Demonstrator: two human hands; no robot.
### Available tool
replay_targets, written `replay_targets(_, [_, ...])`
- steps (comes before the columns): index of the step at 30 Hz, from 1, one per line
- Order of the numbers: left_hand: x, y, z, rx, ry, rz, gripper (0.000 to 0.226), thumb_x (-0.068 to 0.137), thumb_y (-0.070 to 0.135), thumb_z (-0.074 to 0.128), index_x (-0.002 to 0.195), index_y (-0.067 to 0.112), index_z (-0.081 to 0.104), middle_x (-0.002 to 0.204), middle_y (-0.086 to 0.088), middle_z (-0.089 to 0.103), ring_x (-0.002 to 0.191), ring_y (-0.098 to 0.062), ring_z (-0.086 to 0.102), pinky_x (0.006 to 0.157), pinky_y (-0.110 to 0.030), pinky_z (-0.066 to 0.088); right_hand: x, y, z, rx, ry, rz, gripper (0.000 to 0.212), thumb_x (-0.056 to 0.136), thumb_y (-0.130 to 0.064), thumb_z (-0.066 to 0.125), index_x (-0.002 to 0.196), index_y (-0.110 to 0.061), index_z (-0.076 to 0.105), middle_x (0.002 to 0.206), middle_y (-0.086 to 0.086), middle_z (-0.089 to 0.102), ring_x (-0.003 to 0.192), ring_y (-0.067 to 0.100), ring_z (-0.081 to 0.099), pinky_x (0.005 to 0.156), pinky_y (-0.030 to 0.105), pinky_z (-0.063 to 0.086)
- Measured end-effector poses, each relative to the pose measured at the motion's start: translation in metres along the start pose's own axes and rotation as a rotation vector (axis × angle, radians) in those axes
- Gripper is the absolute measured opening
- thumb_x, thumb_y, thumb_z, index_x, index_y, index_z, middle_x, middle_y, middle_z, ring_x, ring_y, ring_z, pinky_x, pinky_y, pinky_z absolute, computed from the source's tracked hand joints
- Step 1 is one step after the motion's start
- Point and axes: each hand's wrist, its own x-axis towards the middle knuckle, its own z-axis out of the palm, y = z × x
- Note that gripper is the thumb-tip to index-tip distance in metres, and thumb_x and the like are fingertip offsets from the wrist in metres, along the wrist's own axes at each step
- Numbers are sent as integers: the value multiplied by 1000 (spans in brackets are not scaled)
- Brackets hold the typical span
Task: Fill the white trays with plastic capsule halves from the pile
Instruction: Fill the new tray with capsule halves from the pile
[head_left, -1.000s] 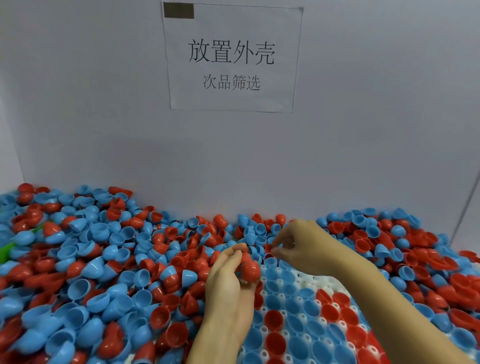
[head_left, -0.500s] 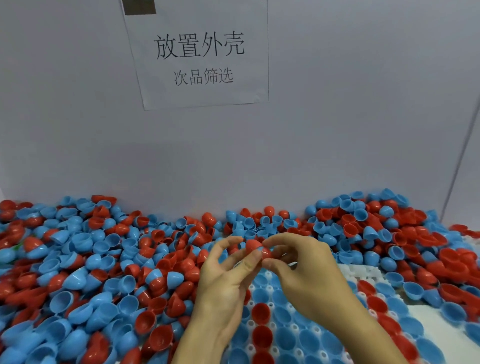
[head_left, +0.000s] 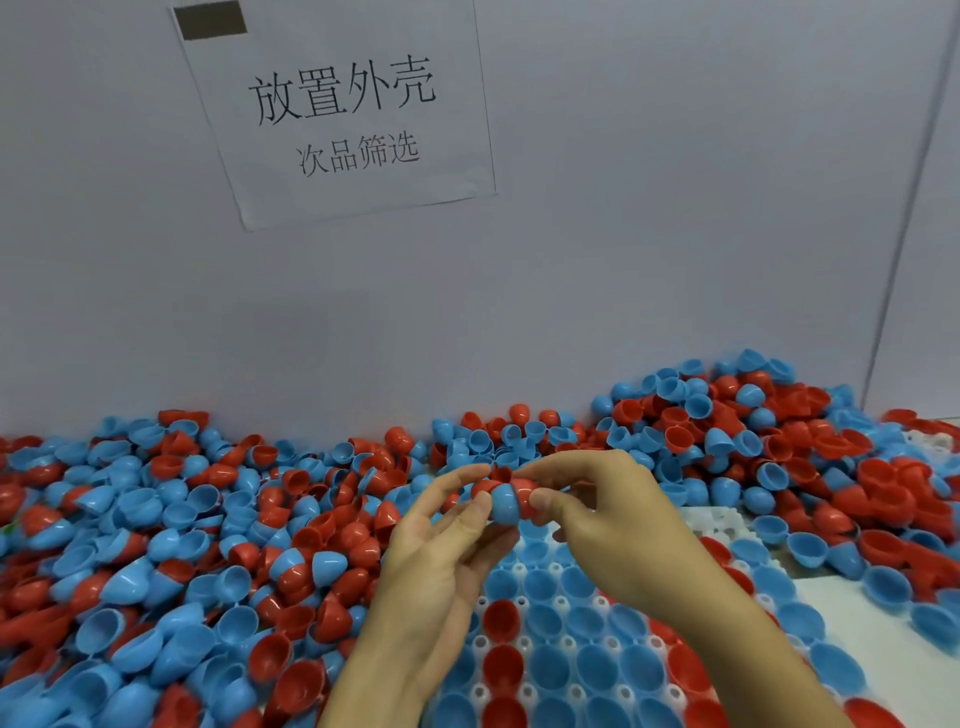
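- Fingertips first: the left hand (head_left: 441, 566) had its thumb and forefinger curled round a small cluster of shells, a blue half (head_left: 503, 503) in front with a red half (head_left: 484, 488) just behind it.
- The right hand (head_left: 613, 525) met it from the other side, thumb and forefinger pinching a red half (head_left: 527, 496) that touched the blue one.
- Both hands were joined on that cluster, fingertips nearly touching across it; whether the shells were nested or only pressed together I could not tell.
- The left hand's other fingers lay loosely bent beneath, palm turned up toward the camera.
- The right hand's other fingers curled under, its back facing up.
- The cluster was held in the air, over the far edge of the white tray (head_left: 722, 525).
- Down below, the tray's cups were mostly filled: blue halves in most, with a column of red ones running down near the left wrist and more red along the right forearm.
- White pegs showed between the cups.
- Out wide, the pile (head_left: 171, 545) of loose red and blue halves spread to the left and along the back, right up against the grey wall (head_left: 675, 234).
- More of the pile heaped up on the right, spilling onto the tray's far right corner.
- A white surface (head_left: 883, 670) showed at the lower right, with a few blue halves lying on it.
- Up on the wall, a paper sign (head_left: 343, 114) with printed black characters hung tilted, a dark strip of tape at its top left corner.
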Motion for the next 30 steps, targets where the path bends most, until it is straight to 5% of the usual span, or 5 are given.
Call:
replay_targets(6, [-5, 5, -1, -144, -107, -123, 35, 75, 5, 69, 108, 9, 77, 114, -19, 73, 92, -25, 74, 73, -28, 61, -1, 1, 0, 111, 28, 37, 19, 98, -23, 60, 112, -34, 66, 96, -8, 69, 85, 1, 68, 78, 25, 59])
replay_targets(13, [-2, -1, 8, -77, -33, -179, 39, 89, 22, 68, 123, 3, 67, 126, -21, 68, 125, -35, 61, 95, -40, 57, -3, -3, 12, 42, -30, -14, 17, 90, -27, 72, 103, -36, 71, 87, -13, 67, 80, -5, 64, 64, 7, 49])
replay_targets(19, [4, -3, 15, -288, 223, -235, 42, 99, 24, 59, 128, -7, 60, 125, -29, 65, 116, -33, 63, 101, -42, 54, -7, -8, 12, -117, 0, -166, 27, 84, -32, 75, 103, -47, 61, 97, -21, 55, 93, -6, 53, 71, 11, 44])
replay_targets(28, [-4, 5, 23, -398, 148, -341, 61, 97, 50, 54, 122, -5, 60, 112, -27, 72, 97, -33, 74, 90, -42, 53, -13, -21, 35, -460, -19, -285, 17, 91, -38, 67, 108, -38, 69, 103, -22, 49, 102, -1, 43, 89, 16, 39])
replay_targets(30, [-3, 5, 20, -375, 126, -343, 64, 99, 51, 50, 124, -7, 60, 117, -27, 70, 107, -35, 71, 101, -45, 50, -13, -21, 31, -409, -20, -257, 10, 90, -39, 68, 100, -38, 70, 102, -23, 50, 101, -3, 45, 92, 17, 41])
